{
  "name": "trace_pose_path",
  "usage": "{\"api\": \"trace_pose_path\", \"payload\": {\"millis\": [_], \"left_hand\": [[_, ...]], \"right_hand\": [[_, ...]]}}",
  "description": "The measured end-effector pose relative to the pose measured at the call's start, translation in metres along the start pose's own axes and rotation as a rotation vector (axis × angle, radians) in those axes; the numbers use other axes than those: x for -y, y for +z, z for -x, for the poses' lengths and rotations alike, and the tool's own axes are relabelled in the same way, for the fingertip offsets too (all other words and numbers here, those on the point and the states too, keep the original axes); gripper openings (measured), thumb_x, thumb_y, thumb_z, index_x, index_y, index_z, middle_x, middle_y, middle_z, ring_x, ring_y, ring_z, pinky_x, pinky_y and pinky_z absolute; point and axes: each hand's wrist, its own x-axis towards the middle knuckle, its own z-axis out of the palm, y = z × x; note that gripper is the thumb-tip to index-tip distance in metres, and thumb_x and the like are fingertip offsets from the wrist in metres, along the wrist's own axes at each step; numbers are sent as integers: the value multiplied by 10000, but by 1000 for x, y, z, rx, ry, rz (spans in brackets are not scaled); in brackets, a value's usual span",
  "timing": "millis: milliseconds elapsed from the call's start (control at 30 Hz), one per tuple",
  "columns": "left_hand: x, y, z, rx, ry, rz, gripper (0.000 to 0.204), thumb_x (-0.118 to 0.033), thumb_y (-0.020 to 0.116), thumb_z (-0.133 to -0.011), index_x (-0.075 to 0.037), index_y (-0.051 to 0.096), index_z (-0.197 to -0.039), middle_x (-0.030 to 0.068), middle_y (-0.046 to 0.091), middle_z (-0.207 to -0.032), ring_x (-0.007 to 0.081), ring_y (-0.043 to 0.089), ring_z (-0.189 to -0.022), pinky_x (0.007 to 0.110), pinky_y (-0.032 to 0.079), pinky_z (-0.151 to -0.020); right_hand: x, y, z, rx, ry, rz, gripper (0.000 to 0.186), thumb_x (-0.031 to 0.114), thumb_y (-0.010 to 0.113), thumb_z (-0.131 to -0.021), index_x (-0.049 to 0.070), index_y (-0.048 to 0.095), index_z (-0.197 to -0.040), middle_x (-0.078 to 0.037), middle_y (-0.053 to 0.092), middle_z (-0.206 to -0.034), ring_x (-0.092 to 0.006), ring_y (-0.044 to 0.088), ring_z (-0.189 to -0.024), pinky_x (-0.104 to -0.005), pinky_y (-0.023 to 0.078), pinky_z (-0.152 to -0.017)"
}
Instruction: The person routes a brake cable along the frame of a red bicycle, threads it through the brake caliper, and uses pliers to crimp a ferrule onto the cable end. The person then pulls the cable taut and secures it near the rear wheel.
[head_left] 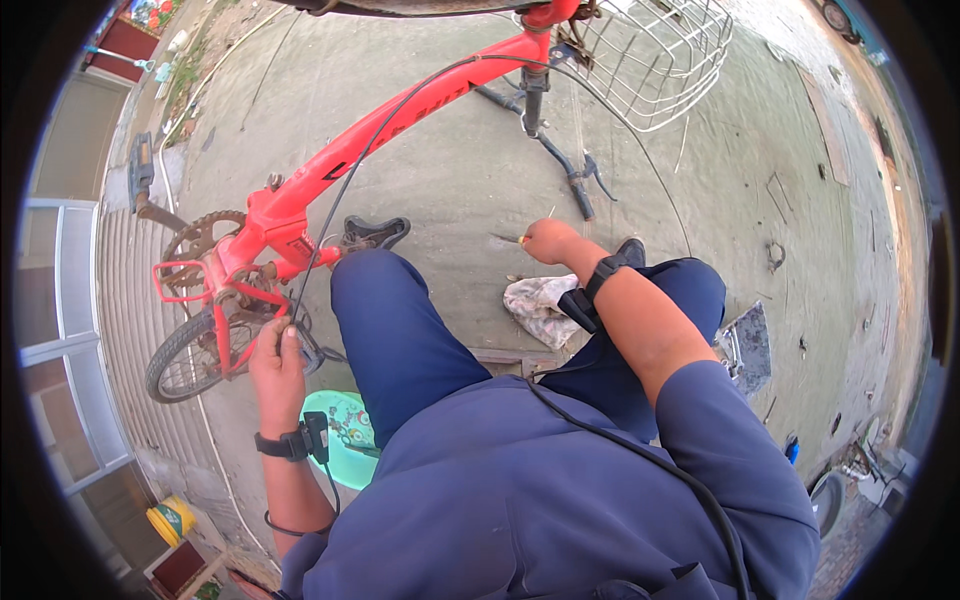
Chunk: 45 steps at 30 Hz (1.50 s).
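A red bicycle frame (400,108) stands upside down in front of me on the left. My left hand (277,352) is closed beside its rear part, thumb and fingers pinching a thin black cable (345,190) that arcs up over the frame and away to the right. My right hand (553,241) makes a fist above the ground between my knees and the handlebar (556,155). From it a small thin tool (512,239) with a yellow part sticks out to the left; its exact kind is too small to tell. A crumpled patterned cloth (540,308) lies below that wrist.
The rear wheel (190,352), chainring (203,245) and pedal (141,165) are on the left. A white wire basket (665,60) hangs at the far end. Beside my left knee sits a turquoise basin (350,470). A grey metal piece (750,350) lies by my right knee.
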Motion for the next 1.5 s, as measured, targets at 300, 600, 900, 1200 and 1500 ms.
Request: {"api": "trace_pose_path", "payload": {"millis": [300, 600, 900, 1200, 1500], "left_hand": [[18, 21, 19, 75, -112, 122, 280, -194, 577, -1067, 30, 627, -1229, 20, 614, -862, 68, 546, -689, 232, 470, -636], [26, 26, 44, -12, -1, 54, 259, -169, 646, -1007, 3, 664, -1200, 151, 708, -985, 264, 696, -847, 350, 545, -778], [5, 19, 67, 10, 250, 46, 249, -142, 644, -988, -21, 687, -1201, 177, 722, -1098, 356, 701, -1015, 388, 554, -877], [47, -16, 106, 102, 195, 64, 182, -144, 667, -975, -68, 718, -1133, 128, 693, -971, 327, 676, -871, 386, 535, -765], [98, -72, 94, -147, 202, -62, 119, -142, 682, -960, -59, 737, -1027, 98, 645, -887, 284, 654, -807, 362, 511, -707]], "right_hand": [[20, 64, -5, 151, -43, 80, 324, 319, 583, -1011, 67, 767, -1101, -186, 737, -1123, -390, 692, -1044, -495, 547, -883], [70, 7, 18, -156, -239, -100, 272, 221, 678, -923, 34, 746, -1108, -190, 736, -1082, -375, 707, -997, -458, 562, -873], [242, -102, 149, -683, -1219, 164, 324, 248, 792, -828, 111, 726, -1114, -81, 676, -993, -281, 646, -1008, -455, 469, -1038], [255, -101, 168, -576, -1229, 265, 160, 250, 817, -771, 135, 723, -830, -28, 574, -774, -255, 589, -777, -398, 484, -767], [220, -121, 224, -639, -1028, 236, 84, 153, 781, -785, 113, 722, -831, -60, 588, -715, -308, 590, -687, -405, 479, -659]]}}
